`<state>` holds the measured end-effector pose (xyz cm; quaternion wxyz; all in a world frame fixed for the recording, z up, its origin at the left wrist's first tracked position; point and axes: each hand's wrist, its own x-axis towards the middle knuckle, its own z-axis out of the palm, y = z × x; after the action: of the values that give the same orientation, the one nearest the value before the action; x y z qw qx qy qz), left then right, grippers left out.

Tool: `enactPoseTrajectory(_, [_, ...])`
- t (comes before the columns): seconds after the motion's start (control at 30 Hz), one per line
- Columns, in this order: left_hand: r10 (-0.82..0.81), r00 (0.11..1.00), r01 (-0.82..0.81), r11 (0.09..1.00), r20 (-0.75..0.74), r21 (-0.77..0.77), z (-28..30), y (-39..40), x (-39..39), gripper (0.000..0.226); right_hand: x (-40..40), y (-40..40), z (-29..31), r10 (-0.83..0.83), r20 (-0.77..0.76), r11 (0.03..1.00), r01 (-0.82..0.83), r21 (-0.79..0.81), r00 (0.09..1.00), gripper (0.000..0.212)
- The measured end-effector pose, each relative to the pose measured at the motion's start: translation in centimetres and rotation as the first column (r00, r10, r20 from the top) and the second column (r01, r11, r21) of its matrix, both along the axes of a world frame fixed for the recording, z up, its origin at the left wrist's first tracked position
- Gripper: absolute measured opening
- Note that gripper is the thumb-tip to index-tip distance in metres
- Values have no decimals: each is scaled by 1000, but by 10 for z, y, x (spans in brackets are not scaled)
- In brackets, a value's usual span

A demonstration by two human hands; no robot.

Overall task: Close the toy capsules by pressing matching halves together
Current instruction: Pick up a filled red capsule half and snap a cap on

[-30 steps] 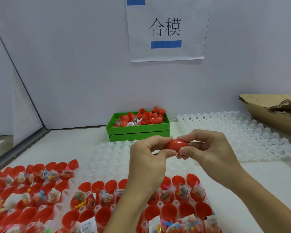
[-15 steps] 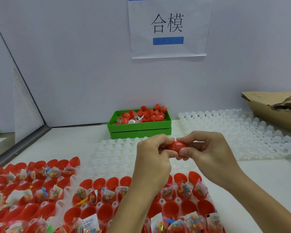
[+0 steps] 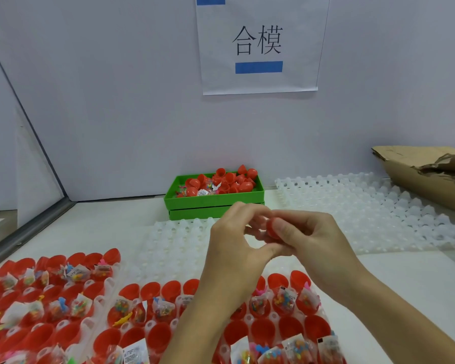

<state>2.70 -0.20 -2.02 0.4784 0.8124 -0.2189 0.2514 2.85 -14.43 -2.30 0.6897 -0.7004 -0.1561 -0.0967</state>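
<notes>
Where a second ago we held the red capsule [image 3: 271,227] plainly between both hands, with most of its shell on show, it now sits deeper in our right hand [image 3: 310,240], and only a small red patch shows between the thumb and the curled fingers. Those right fingers are clamped round it. Our left hand [image 3: 234,243] has loosened since half a second ago: its fingers are still bent toward the capsule, but a gap has opened between thumb and forefinger, and motion blur keeps us from telling whether the fingertips touch the shell or hold anything. Both hands hover above the white empty tray [image 3: 179,240], in about the same spot as before, just in front of the green bin [image 3: 213,206] heaped with red capsule pieces.

Below our wrists the near tray of open red halves [image 3: 153,334] has stayed as it was, many of them carrying small clear bags of coloured toys. A second tray of filled halves [image 3: 50,292] lies to its left. Another white tray [image 3: 365,211] stretches right of the bin, and torn cardboard [image 3: 426,177] rests at the far right. On the wall the paper sign [image 3: 258,46] with its blue bar sits lower in our view than before, since our head has tipped a little.
</notes>
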Motion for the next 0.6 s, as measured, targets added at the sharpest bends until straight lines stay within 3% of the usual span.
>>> enactPoseTrajectory(0.07, [-46, 981, 20, 990, -190, -136, 3, 3, -1, 58, 3, -3, -2, 13, -74, 988, -1, 154, 997, 22])
enactPoseTrajectory(0.13, [-213, 900, 88, 943, -380, -321, 3, 5, -1, 71, 4, -1, -2, 76, -89, 966, -51, 255, 993, 29])
enactPoseTrajectory(0.2, [-390, 822, 154, 853, -414, -498, 0, 2, 0, 49, 2, 5, -4, 118, -43, 961, -103, 255, 992, 27])
enactPoseTrajectory(0.23, [-393, 830, 144, 837, -396, -528, -1, -1, -1, 35, 1, 8, -4, 114, -20, 964, -106, 243, 993, 27])
enactPoseTrajectory(0.3, [-319, 877, 93, 846, -359, -525, -3, -6, -1, 17, 1, 11, -7, 77, 13, 974, -78, 213, 997, 25])
enactPoseTrajectory(0.47, [-242, 916, 68, 881, -321, -469, -6, -8, -1, 20, 1, 13, -10, 50, 35, 978, -56, 201, 998, 32])
enactPoseTrajectory(0.6, [-250, 916, 72, 872, -315, -484, -5, -7, 0, 23, 2, 12, -9, 75, 60, 972, -87, 217, 995, 23])
